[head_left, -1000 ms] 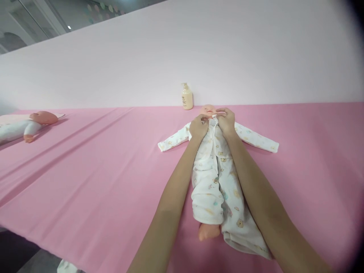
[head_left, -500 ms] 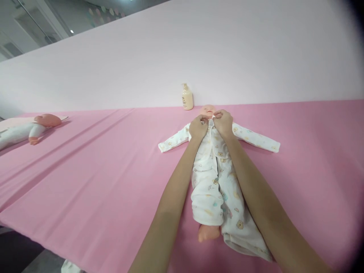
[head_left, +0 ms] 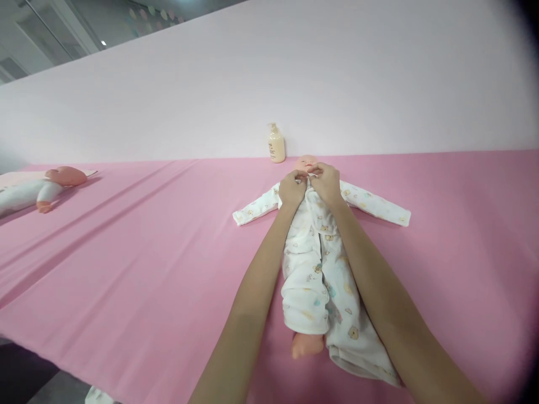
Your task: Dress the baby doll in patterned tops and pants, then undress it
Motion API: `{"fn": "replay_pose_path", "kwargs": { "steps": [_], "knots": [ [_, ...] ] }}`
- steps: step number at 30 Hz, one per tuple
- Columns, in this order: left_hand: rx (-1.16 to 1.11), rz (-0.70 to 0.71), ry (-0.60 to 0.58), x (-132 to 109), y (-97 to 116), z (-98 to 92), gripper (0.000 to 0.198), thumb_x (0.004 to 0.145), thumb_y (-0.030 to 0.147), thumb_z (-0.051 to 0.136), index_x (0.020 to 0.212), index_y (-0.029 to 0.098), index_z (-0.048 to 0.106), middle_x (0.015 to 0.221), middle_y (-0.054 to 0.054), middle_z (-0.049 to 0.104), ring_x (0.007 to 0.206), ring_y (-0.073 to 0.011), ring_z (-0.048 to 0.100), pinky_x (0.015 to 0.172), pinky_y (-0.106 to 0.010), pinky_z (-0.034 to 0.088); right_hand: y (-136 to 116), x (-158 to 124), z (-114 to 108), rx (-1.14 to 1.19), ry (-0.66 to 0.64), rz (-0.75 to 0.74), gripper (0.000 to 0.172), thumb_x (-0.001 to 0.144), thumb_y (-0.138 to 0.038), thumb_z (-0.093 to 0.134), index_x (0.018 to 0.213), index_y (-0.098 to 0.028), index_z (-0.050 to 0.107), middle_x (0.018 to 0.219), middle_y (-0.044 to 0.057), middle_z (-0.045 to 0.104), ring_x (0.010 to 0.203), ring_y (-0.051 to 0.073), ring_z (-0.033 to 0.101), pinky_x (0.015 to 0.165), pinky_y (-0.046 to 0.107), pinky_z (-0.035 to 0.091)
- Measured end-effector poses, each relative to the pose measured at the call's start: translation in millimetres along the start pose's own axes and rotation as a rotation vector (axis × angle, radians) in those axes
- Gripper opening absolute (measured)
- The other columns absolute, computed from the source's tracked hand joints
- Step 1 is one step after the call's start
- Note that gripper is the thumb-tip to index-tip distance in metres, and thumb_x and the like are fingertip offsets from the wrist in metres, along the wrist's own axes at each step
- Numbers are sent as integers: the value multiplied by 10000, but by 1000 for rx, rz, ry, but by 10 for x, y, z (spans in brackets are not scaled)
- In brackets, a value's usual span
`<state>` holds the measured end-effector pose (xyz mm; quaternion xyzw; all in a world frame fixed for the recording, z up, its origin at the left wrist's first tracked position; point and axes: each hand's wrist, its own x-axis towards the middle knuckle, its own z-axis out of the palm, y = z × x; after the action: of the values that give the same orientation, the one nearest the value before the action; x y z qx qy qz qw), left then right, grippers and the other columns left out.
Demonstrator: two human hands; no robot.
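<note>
A baby doll (head_left: 307,345) lies on its back, its head farthest from me. It wears a white printed romper (head_left: 305,292) with long sleeves spread to both sides. One bare foot sticks out of the left leg; the other leg lies flat with no foot showing. At the collar, my left hand (head_left: 292,189) is closed on the left edge of the romper's neckline. My right hand (head_left: 326,182) pinches the right front edge, close beside the left fingertips. The fingertips partly cover the collar, and any fastener there is hidden.
A cream pump bottle (head_left: 277,146) stands by the white wall (head_left: 357,78), just beyond the doll's head. A second doll (head_left: 66,176) in white clothes lies at the far left. A pink sheet (head_left: 138,269) with creases covers the table.
My right hand has moved slightly left, bringing the right front edge of the romper against the left one at the collar. My left hand stays at the neckline.
</note>
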<state>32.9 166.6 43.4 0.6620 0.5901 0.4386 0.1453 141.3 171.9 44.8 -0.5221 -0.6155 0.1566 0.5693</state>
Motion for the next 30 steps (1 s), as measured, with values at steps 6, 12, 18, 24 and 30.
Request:
{"fn": "replay_pose_path", "kwargs": {
  "steps": [6,12,18,24,30],
  "knots": [
    [-25,-6,25,7,-20,12,203,798,224,542,916,257,704,914,16,731,866,-149,659,767,-240,476,-18,-13,-1,71,31,27,249,621,-70,479,781,-147,654,829,55,700,752,181,639,766,313,497],
    [-50,9,43,17,-32,27,209,810,199,518,925,249,685,946,14,730,859,-148,661,800,-256,478,0,0,13,7,50,16,210,677,-106,489,786,-150,662,799,72,700,746,203,645,770,331,492],
    [-65,8,53,26,-49,39,167,798,203,543,882,240,682,920,8,731,879,-150,660,828,-258,477,36,28,-22,-9,36,-21,307,717,-88,433,920,-172,647,1020,75,702,916,212,631,899,366,459],
    [-80,-1,59,35,-64,44,162,788,206,556,880,234,687,920,7,736,887,-148,666,831,-251,484,111,47,-40,62,-28,66,398,637,-109,518,1016,-174,620,1012,65,669,854,204,619,806,336,496],
    [-64,2,49,4,-24,11,170,792,206,556,894,243,688,912,10,735,899,-163,668,794,-252,483,160,85,-26,189,-108,229,493,596,-118,580,1084,-191,600,737,-10,626,486,114,520,501,244,449]
  ]
}}
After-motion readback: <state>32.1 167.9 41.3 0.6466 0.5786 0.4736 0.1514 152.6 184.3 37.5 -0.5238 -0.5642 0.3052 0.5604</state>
